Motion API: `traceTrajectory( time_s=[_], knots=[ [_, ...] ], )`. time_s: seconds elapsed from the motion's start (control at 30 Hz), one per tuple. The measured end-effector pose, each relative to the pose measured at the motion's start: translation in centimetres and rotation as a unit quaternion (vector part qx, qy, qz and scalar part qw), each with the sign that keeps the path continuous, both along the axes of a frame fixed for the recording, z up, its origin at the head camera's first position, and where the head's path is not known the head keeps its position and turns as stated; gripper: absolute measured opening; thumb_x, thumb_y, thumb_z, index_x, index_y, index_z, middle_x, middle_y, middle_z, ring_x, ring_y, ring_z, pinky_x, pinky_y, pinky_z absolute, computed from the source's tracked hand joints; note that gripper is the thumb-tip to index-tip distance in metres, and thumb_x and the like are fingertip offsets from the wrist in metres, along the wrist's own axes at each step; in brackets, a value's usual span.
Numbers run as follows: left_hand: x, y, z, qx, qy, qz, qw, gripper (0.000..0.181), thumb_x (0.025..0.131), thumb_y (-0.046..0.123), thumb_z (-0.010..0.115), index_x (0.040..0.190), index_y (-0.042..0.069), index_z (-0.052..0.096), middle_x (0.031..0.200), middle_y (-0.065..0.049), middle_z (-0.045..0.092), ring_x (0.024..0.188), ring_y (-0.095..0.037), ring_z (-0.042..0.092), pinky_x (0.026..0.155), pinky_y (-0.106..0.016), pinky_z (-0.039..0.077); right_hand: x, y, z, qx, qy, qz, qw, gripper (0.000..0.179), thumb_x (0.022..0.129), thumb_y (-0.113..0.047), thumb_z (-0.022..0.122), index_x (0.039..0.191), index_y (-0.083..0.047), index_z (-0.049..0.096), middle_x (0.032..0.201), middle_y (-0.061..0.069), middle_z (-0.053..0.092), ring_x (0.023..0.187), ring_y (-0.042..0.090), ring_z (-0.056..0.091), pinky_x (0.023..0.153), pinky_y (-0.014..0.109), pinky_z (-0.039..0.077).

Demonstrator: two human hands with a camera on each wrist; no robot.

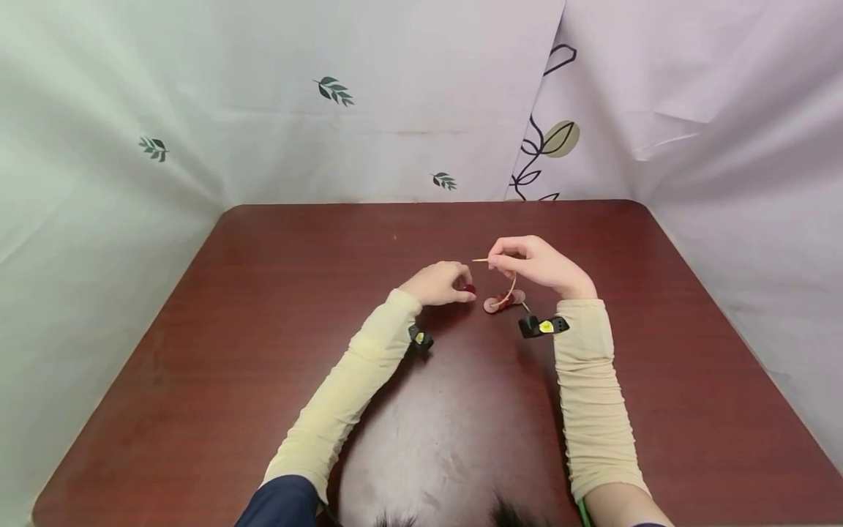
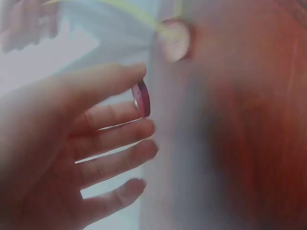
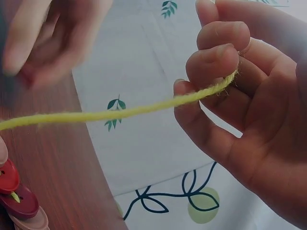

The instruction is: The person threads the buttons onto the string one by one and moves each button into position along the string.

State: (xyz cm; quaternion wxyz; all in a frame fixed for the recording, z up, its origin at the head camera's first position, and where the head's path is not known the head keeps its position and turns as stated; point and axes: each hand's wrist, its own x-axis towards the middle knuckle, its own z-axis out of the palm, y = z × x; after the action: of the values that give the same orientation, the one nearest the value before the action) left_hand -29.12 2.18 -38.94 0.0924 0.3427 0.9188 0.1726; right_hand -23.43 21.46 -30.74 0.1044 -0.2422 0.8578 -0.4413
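My left hand [image 1: 436, 284] pinches a dark red button [image 2: 143, 99] between thumb and index finger; the other fingers are spread in the left wrist view. To its right and a little farther back, my right hand [image 1: 538, 262] grips a yellow yarn [image 3: 129, 113] near its end. A thin, straight tip [image 1: 480, 260] of it sticks out leftward from the fingertips, toward the left hand. From that hand the yarn curves down to a short row of strung buttons [image 1: 504, 301], pink and red ones, low over the table. A pale pink button [image 2: 175, 43] faces the left wrist camera.
The dark red-brown tabletop [image 1: 263, 351] lies under both arms. A white curtain [image 1: 395, 132] with leaf prints stands behind it and along both sides. Small black cameras [image 1: 529, 326] hang at both wrists.
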Motion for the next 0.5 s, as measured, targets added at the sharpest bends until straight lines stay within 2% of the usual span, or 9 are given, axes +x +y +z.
traceTrajectory(
  time_s=[0.13,0.23,0.37,0.5],
  knots=[
    [0.3,-2.4,1.3,0.077,-0.028,0.008,0.9966,0.026,0.077,0.029,0.067,0.097,0.013,0.060,0.086,0.001,0.063,0.080,-0.011,0.057,0.075,-0.024,0.047,-1.1,0.5,-1.5,0.001,0.004,0.008,1.0000,0.012,0.087,-0.020,0.057,0.084,-0.009,0.056,0.066,0.015,0.046,0.065,0.029,0.047,0.061,0.027,0.040],
    [0.3,-4.0,2.4,0.123,-0.030,-0.001,0.9920,0.027,0.079,0.024,0.066,0.103,0.013,0.060,0.089,0.001,0.062,0.082,-0.010,0.057,0.075,-0.023,0.047,-1.7,0.8,-2.2,0.003,0.007,0.010,0.9999,0.014,0.086,-0.027,0.058,0.083,-0.013,0.057,0.064,0.010,0.047,0.063,0.024,0.048,0.061,0.028,0.040],
    [0.4,-5.9,3.4,0.150,-0.023,-0.023,0.9882,0.031,0.081,0.020,0.063,0.111,0.017,0.059,0.094,0.002,0.060,0.085,-0.010,0.056,0.078,-0.024,0.047,-1.7,0.7,-2.2,0.004,0.007,0.009,0.9999,0.013,0.086,-0.028,0.059,0.082,-0.016,0.057,0.064,0.006,0.046,0.063,0.023,0.048,0.061,0.029,0.041],
    [0.4,-6.8,3.9,0.173,-0.028,-0.031,0.9841,0.030,0.081,0.017,0.062,0.112,0.016,0.059,0.096,0.000,0.061,0.086,-0.010,0.058,0.079,-0.025,0.047,-1.7,0.8,-2.2,0.004,0.011,0.007,0.9999,0.012,0.086,-0.027,0.059,0.081,-0.016,0.056,0.064,0.006,0.046,0.063,0.025,0.048,0.060,0.030,0.040]
  ],
)
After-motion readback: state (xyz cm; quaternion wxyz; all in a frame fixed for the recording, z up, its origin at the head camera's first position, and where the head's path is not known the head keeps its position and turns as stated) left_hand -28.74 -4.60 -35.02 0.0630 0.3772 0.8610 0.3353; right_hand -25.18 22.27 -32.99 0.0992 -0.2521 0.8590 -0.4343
